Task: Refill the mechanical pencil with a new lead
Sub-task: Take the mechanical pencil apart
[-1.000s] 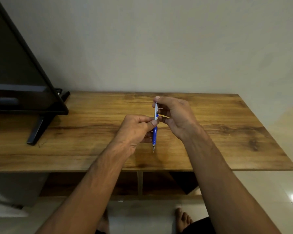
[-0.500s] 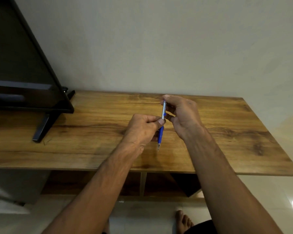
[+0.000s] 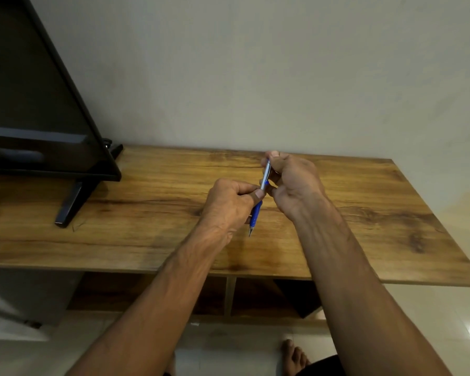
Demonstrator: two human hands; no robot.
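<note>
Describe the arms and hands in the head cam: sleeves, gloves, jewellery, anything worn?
Both forearms are bare to the bottom edge of the frame; no sleeves show. The left hand and right hand wear no gloves, and no rings, watch or bands are visible. Veins stand out on the left forearm. No markings show.

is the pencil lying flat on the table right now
No, the mechanical pencil is held above the wooden table, tip down, by the left hand and right hand.

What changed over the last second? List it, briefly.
The pencil has tilted, its top leaning right and its tip left, where it stood near vertical. Nothing taken or released: the left hand still pinches its middle, and the right hand still holds the top, above the table.
</note>
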